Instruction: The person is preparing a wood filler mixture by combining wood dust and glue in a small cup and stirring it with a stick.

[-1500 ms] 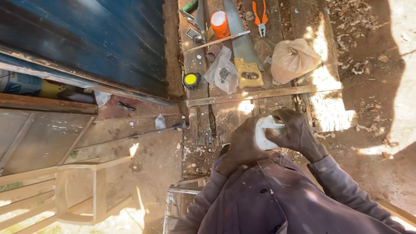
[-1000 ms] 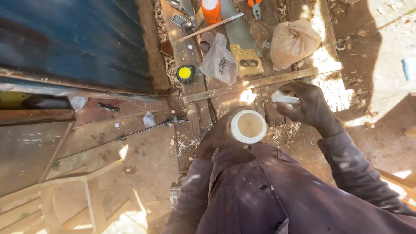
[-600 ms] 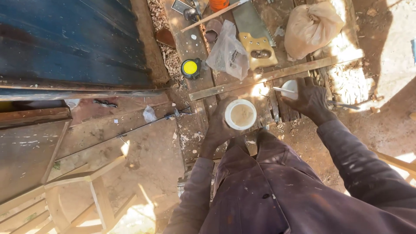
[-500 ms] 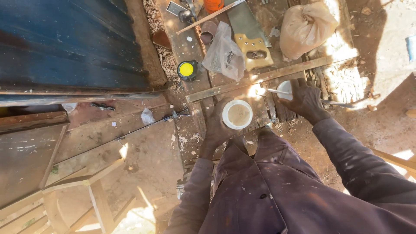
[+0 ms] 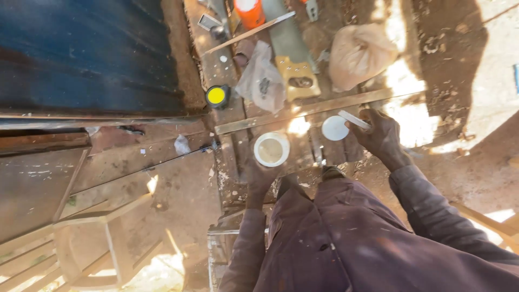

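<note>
A long rough wooden workbench [image 5: 227, 70] lay under the hands. The left hand [image 5: 259, 176] gripped a round white open tub [image 5: 271, 149] resting on it; the right hand [image 5: 381, 135] clasped a flat white round lid [image 5: 335, 128] and a pale stick [image 5: 354, 120] just beside.

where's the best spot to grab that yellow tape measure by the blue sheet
The yellow tape measure lies flat on the workbench plank, its round yellow face up. A grip across its dark outer rim, coming from straight above, probably suits best. The blue metal sheet crowds its left side, so pinching front to back looks easier than left to right.
</note>
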